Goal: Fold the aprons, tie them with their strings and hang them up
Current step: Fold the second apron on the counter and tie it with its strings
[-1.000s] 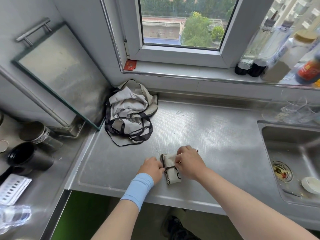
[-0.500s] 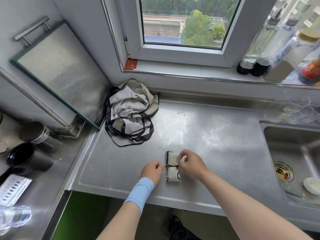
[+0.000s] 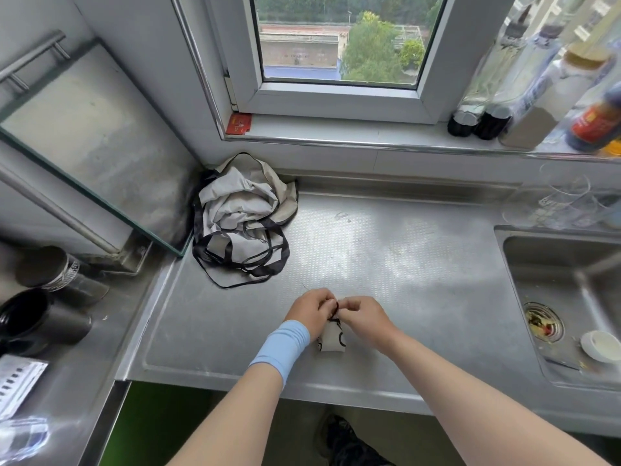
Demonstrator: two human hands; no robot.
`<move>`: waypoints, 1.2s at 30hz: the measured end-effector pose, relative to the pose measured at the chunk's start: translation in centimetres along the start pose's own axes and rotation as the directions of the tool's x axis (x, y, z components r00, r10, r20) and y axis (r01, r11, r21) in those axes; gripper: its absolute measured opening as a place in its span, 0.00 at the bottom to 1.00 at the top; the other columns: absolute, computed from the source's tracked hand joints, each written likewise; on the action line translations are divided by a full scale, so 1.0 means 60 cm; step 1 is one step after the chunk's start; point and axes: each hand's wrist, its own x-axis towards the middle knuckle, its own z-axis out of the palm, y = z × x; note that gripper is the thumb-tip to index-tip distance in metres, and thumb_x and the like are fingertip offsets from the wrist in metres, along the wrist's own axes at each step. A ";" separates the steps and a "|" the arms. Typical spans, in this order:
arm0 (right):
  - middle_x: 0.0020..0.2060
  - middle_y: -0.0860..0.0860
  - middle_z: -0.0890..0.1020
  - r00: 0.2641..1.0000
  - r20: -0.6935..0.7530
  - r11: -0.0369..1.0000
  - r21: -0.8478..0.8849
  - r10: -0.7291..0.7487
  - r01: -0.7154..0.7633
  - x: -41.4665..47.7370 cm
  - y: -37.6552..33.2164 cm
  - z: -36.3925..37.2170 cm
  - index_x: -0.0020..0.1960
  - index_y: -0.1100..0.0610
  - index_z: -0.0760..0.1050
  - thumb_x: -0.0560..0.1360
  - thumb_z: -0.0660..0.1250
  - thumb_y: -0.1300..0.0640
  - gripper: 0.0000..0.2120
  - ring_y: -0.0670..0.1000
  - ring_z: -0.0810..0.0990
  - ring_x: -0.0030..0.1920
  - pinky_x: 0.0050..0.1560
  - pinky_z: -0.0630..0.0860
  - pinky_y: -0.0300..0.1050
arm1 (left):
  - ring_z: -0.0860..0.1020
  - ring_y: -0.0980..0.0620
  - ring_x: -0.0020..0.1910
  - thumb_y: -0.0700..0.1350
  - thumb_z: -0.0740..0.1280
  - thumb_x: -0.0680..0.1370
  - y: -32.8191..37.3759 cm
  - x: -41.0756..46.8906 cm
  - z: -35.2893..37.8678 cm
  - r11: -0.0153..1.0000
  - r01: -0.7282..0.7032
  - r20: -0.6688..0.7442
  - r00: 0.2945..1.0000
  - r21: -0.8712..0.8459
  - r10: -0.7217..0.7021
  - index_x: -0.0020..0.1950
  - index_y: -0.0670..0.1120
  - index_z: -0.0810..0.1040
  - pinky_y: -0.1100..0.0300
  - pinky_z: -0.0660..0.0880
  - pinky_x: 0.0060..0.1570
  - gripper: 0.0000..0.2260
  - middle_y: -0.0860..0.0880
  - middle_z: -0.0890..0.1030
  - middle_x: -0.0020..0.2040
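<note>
Tying step in hand, by the look of it. Folded apron bundle [image 3: 331,341], small and pale with black trim, flat on the steel counter [image 3: 420,264], well left of the sink [image 3: 537,264] and near the front edge. Over its far end, black string [image 3: 336,309] pinched from both sides. On the side away from the sink, left hand [image 3: 311,311], fingers curled on the string. On the sink side, right hand [image 3: 364,317], likewise curled on it, fingertips nearly meeting the other's. Blue wristband [image 3: 282,348] on the left forearm.

Farther from the sink, in the back corner against the wall, a second apron [image 3: 242,216] in a crumpled heap, black straps loose and looped, not yet folded. Farther left again, black mugs [image 3: 37,317]. Behind the sink, bottles [image 3: 484,119] on the window sill.

Probably drawing a knot snug; whether already closed, cannot tell, hidden under the fingers. Next, an even pull on both ends without rolling the bundle open. Then hanging, with no hook or rail in sight. After that, the heap.
</note>
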 end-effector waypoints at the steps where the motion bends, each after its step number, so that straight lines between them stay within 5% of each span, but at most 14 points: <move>1: 0.39 0.48 0.86 1.000 -0.020 0.999 0.039 0.007 -0.006 -0.001 0.002 -0.001 0.42 0.51 0.84 0.69 0.70 0.51 0.07 0.45 0.82 0.41 0.47 0.78 0.46 | 0.75 0.52 0.44 0.46 0.63 0.78 0.000 0.000 -0.001 1.000 0.004 0.000 1.000 0.000 -0.004 0.41 0.52 0.76 0.60 0.70 0.46 0.07 0.52 0.79 0.43; 7: 0.30 0.46 0.78 0.992 -0.091 0.983 0.169 0.093 -0.076 0.003 0.000 0.003 0.40 0.55 0.79 0.75 0.70 0.56 0.06 0.43 0.74 0.30 0.32 0.70 0.35 | 0.77 0.60 0.39 0.48 0.69 0.76 -0.014 -0.009 -0.005 0.998 -0.005 -0.018 1.000 -0.067 0.003 0.47 0.52 0.85 0.67 0.72 0.44 0.05 0.54 0.82 0.39; 12: 0.29 0.52 0.75 0.989 -0.026 0.947 0.293 0.142 -0.129 -0.004 -0.019 0.013 0.42 0.58 0.76 0.77 0.68 0.61 0.05 0.43 0.69 0.23 0.21 0.63 0.34 | 0.69 0.53 0.34 0.47 0.69 0.76 -0.018 -0.023 0.020 0.999 -0.015 -0.058 0.998 0.037 0.018 0.38 0.43 0.83 0.62 0.64 0.36 0.10 0.48 0.70 0.33; 14: 0.30 0.51 0.76 0.989 -0.033 0.971 0.200 0.144 -0.134 -0.002 -0.023 0.009 0.42 0.57 0.76 0.77 0.67 0.60 0.05 0.43 0.71 0.25 0.23 0.65 0.34 | 0.68 0.52 0.33 0.47 0.68 0.76 -0.014 -0.019 0.018 0.999 0.016 -0.072 0.997 0.043 -0.013 0.34 0.44 0.80 0.63 0.63 0.33 0.12 0.49 0.69 0.30; 16: 0.33 0.49 0.79 0.995 -0.052 0.990 -0.109 0.083 -0.088 0.002 -0.025 -0.010 0.40 0.54 0.77 0.76 0.66 0.57 0.06 0.46 0.75 0.32 0.30 0.69 0.37 | 0.66 0.54 0.29 0.50 0.69 0.75 -0.009 -0.013 0.014 0.998 0.061 -0.072 0.996 0.028 -0.059 0.27 0.46 0.73 0.62 0.63 0.31 0.18 0.50 0.67 0.26; 18: 0.32 0.48 0.78 0.999 0.040 0.888 -0.460 0.036 -0.013 0.001 -0.037 -0.034 0.34 0.53 0.75 0.75 0.63 0.56 0.11 0.48 0.75 0.34 0.32 0.68 0.40 | 0.64 0.52 0.28 0.51 0.69 0.75 -0.002 -0.008 0.013 0.993 0.083 -0.072 0.994 0.086 -0.077 0.26 0.45 0.69 0.60 0.65 0.31 0.20 0.49 0.66 0.24; 22: 0.42 0.50 0.83 0.961 0.256 0.714 -0.692 0.102 0.108 0.003 -0.086 -0.065 0.42 0.53 0.80 0.72 0.59 0.56 0.10 0.51 0.80 0.43 0.44 0.79 0.47 | 0.69 0.45 0.32 0.48 0.65 0.74 0.024 0.003 0.018 0.965 0.082 -0.025 0.997 0.249 -0.078 0.28 0.44 0.71 0.57 0.71 0.35 0.16 0.46 0.70 0.29; 26: 0.46 0.47 0.81 0.914 0.404 0.590 -0.742 0.012 0.320 0.017 -0.127 -0.084 0.49 0.48 0.82 0.75 0.59 0.62 0.16 0.50 0.78 0.44 0.42 0.77 0.44 | 0.77 0.43 0.42 0.45 0.63 0.75 0.037 0.013 0.020 0.947 0.077 0.025 0.996 0.310 -0.089 0.35 0.45 0.73 0.59 0.69 0.38 0.09 0.45 0.75 0.40; 29: 0.42 0.42 0.81 0.881 0.458 0.640 -0.644 -0.117 0.420 0.038 -0.124 -0.086 0.47 0.45 0.80 0.74 0.60 0.67 0.18 0.47 0.79 0.43 0.42 0.78 0.42 | 0.76 0.46 0.40 0.45 0.64 0.74 0.015 0.021 0.015 0.961 0.058 0.026 0.997 0.269 -0.068 0.39 0.44 0.76 0.59 0.72 0.40 0.06 0.46 0.79 0.40; 32: 0.41 0.45 0.84 0.885 0.383 0.659 -0.598 -0.265 0.457 0.061 -0.109 -0.075 0.46 0.52 0.82 0.73 0.67 0.67 0.12 0.44 0.80 0.40 0.42 0.75 0.34 | 0.78 0.50 0.44 0.49 0.71 0.73 -0.019 0.022 0.013 0.980 -0.065 0.065 0.996 0.187 0.053 0.43 0.46 0.84 0.61 0.73 0.46 0.07 0.50 0.81 0.44; 36: 0.38 0.46 0.85 0.932 0.213 0.767 -0.530 -0.292 0.361 0.068 -0.081 -0.056 0.43 0.55 0.85 0.70 0.72 0.63 0.06 0.45 0.82 0.38 0.41 0.78 0.40 | 0.73 0.57 0.37 0.49 0.76 0.70 -0.044 0.007 0.027 0.992 -0.130 -0.033 0.991 -0.001 0.130 0.39 0.48 0.86 0.69 0.66 0.38 0.06 0.51 0.79 0.38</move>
